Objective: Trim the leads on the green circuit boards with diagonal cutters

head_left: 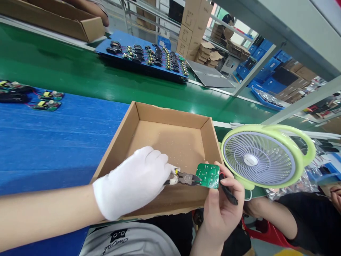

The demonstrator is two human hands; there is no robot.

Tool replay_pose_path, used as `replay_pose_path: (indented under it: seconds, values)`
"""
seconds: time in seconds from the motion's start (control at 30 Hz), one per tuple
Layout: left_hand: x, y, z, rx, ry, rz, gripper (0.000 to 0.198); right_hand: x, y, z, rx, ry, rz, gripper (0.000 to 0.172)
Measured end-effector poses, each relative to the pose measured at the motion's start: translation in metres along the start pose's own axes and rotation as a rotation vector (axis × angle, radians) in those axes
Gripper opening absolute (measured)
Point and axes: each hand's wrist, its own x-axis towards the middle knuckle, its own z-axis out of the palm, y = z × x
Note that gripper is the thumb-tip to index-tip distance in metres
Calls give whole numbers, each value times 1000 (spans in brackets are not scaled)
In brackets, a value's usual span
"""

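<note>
My left hand [135, 181], in a white glove, is closed round a pair of pliers [185, 178] over the cardboard box. The plier tips reach the left edge of a green circuit board [208, 175]. My right hand [223, 199], bare, grips that board between thumb and fingers, its soldered face towards me. A black part [228, 190] with a bit of red wire lies against the right fingers beside the board. Below both hands sits the shallow cardboard box [170, 117], with small light specks on its bottom.
A green fan [250, 160] stands right of the box. Circuit boards with black parts [48, 99] lie on the blue mat [87, 135]. Across the green belt [80, 74], a blue tray [117, 37] carries several rows of boards. Another person's arm [274, 213] is at the lower right.
</note>
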Motion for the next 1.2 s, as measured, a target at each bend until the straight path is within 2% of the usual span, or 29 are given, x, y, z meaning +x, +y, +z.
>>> replay_pose_path:
  seconds: [0.57, 1.2]
  values:
    - [-3, -2, 5, 50, 47, 88, 36, 1, 2, 0, -54, 10, -25, 12]
    - [-5, -4, 3, 17, 18, 54, 36, 1, 2, -1, -51, -14, -34, 12]
